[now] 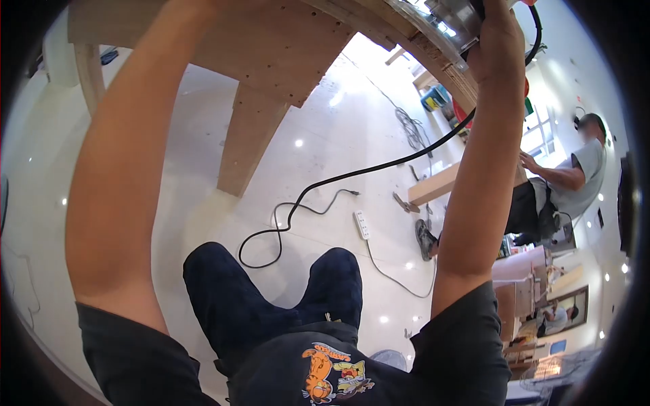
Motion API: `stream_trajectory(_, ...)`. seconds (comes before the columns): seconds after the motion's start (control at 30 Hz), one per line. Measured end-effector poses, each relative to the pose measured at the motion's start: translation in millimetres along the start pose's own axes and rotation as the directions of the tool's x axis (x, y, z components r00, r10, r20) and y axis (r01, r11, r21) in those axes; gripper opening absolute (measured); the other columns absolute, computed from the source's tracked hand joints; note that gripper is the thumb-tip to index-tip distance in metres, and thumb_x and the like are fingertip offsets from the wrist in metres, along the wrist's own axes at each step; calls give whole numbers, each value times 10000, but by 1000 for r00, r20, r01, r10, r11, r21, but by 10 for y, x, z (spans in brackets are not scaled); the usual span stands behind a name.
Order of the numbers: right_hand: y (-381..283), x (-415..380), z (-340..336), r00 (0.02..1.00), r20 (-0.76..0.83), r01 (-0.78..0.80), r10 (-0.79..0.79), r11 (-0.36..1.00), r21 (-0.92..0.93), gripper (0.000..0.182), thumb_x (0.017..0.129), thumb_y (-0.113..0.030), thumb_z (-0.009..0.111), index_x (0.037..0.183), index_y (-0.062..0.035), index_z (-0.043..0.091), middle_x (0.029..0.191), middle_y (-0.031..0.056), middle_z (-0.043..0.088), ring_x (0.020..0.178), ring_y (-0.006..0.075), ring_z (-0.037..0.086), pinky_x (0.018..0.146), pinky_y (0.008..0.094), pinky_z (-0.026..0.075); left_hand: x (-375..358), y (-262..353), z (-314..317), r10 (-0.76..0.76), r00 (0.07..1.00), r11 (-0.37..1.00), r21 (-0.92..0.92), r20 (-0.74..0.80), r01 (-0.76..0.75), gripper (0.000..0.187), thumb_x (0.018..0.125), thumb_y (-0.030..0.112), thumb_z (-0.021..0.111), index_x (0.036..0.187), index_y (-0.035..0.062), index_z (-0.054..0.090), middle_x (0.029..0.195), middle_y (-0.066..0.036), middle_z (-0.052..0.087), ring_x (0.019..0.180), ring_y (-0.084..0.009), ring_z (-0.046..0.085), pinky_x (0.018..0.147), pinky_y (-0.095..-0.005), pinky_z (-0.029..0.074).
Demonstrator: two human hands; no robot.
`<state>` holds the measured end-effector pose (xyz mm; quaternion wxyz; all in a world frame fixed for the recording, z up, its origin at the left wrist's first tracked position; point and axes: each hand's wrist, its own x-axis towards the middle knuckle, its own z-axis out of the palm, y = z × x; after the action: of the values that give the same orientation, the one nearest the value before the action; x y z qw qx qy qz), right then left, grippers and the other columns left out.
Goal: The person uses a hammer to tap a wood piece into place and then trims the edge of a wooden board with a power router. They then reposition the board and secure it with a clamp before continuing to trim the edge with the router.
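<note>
At the top right, my right hand (489,47) is wrapped round a power tool (455,24) with a clear cover, which sits at the edge of a wooden board. A black cable (386,164) runs from beside my right forearm down to the floor. My left arm reaches up to the wooden piece (271,40) at the top; only the wrist end of my left hand (198,7) shows at the frame edge, its fingers out of sight. A wooden leg (252,139) extends down from that piece.
A white power strip (362,224) and looped cables lie on the shiny floor (325,271). A coiled cable (409,128) lies farther off. At the right, another person (575,176) sits by a wooden beam (433,185). Farther back are wooden furniture pieces (518,298).
</note>
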<state>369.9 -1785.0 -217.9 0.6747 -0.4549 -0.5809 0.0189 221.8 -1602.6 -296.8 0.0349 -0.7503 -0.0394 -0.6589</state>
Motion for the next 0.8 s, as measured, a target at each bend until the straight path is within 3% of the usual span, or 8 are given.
stream_trajectory(0.13,81,157,-254,991,119,-60,67,997,-58,397,919,-276,705,1163,-2,553,942,66,644,809,152,668,725,298,592,-223,-25,49,151,988,965,218,-23,-143,283,860,287,718,963,25,685,978,-165,665,1002,-347,617,961,-454,445)
stream_trajectory(0.2,304,436,-578,964,158,-249,213,932,262,382,926,-269,693,1159,5,563,985,101,672,862,174,690,737,319,603,-275,-80,58,146,989,956,255,6,-143,305,836,273,741,1019,40,670,1045,-152,656,1064,-339,592,1012,-450,411)
stream_trajectory(0.23,177,296,-436,977,149,-170,150,977,130,380,926,-270,690,1157,5,566,989,108,676,877,179,694,741,321,604,-275,-103,49,145,989,950,277,20,-145,325,823,267,753,1047,48,663,1079,-145,651,1095,-335,579,1037,-447,395)
stream_trajectory(0.43,12,239,-255,974,161,-150,156,987,-48,384,913,-261,682,1126,51,613,977,147,695,927,252,701,862,400,588,-290,-216,126,84,996,986,149,-43,-77,314,783,219,772,1021,58,645,1062,-101,648,1088,-284,587,1028,-408,402)
stream_trajectory(0.53,-19,279,-282,964,217,-140,156,986,-89,396,886,-262,707,1128,33,603,965,120,684,907,208,688,858,370,566,-306,-229,151,97,991,984,161,-94,-81,276,781,214,769,979,60,653,1035,-84,651,1086,-267,588,1025,-393,406)
stream_trajectory(0.63,72,557,-712,989,18,-147,148,986,-80,386,880,-259,721,1161,-7,642,1042,137,695,999,309,681,904,469,557,-303,-260,206,105,986,983,164,-127,-84,288,766,229,777,975,61,673,1026,-85,658,1092,-269,587,1030,-391,406)
stream_trajectory(0.73,54,532,-690,959,203,-200,199,980,-18,194,908,-211,648,982,-37,688,992,120,708,988,319,690,910,511,564,-308,-235,200,97,982,990,118,-161,-78,300,768,261,774,975,61,687,1022,-88,662,1092,-272,591,1034,-392,407)
stream_trajectory(0.8,56,573,-775,947,243,-214,209,977,-9,224,914,-220,638,1022,-27,673,1018,127,704,999,328,689,920,511,560,-319,-234,187,107,980,989,118,-167,-88,309,772,274,767,979,59,688,1017,-87,665,1087,-272,594,1033,-394,409)
